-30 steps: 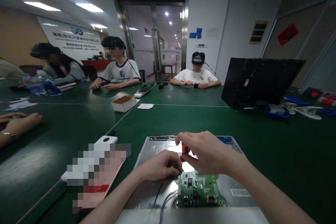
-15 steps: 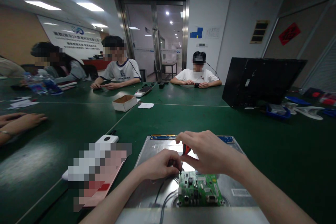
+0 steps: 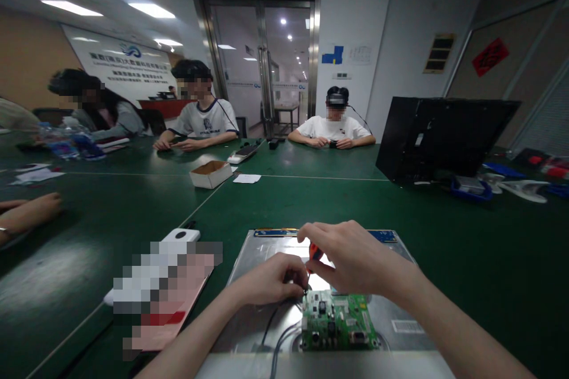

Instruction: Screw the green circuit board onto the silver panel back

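A green circuit board (image 3: 340,321) lies on a silver metal display panel (image 3: 249,254) in front of me. My right hand (image 3: 351,254) is closed round the red and black handle of a screwdriver (image 3: 315,251). The thin shaft points down to the board's upper left corner. My left hand (image 3: 280,278) is closed beside that corner, its fingertips close to the shaft's tip; what they pinch, if anything, is hidden. Dark cables (image 3: 279,340) run along the board's left side.
A partly blurred white device (image 3: 181,235) and a pink flat item (image 3: 195,278) lie at left. Beyond them stands a small open box (image 3: 211,174). A black monitor (image 3: 444,139) stands at right near a blue tray (image 3: 471,188). Another person's hand (image 3: 40,213) rests at far left; others sit opposite.
The screwdriver handle looks slightly turned in my right hand. My left hand stays in place. At the far left, another person's hand has drawn back leftward.
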{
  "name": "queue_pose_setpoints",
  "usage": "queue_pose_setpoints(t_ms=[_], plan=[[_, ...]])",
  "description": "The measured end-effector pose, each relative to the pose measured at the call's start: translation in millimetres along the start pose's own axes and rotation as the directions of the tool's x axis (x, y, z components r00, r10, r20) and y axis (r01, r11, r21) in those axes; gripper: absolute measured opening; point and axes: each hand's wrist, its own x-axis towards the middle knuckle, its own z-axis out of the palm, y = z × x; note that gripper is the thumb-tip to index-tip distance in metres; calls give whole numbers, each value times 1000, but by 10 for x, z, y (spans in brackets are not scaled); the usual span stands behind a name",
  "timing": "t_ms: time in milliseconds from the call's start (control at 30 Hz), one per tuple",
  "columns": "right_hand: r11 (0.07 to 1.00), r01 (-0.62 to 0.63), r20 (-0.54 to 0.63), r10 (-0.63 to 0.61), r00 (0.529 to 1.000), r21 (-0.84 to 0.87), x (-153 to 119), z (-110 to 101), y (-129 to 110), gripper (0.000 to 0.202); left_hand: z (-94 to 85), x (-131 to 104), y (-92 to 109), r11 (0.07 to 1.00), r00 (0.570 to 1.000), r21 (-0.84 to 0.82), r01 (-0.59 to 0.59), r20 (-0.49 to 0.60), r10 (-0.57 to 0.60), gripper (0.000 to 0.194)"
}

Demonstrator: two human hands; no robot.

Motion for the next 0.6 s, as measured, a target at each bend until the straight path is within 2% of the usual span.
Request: queue_pose_setpoints(t_ms=[300, 467, 600], plan=[[1000, 7, 26, -6, 1000, -27, 11, -16, 3, 17, -9, -6, 58, 1000, 1000, 9, 5, -9, -5, 15], [998, 59, 5, -59, 998, -4, -17, -16, 15, 19, 15, -10, 18, 998, 1000, 56, -3, -29, 5, 10], [997, 71, 25, -71, 997, 9, -36, -39, 6, 20, 42, -28, -28, 998, 1000, 59, -5, -9, 6, 14]])
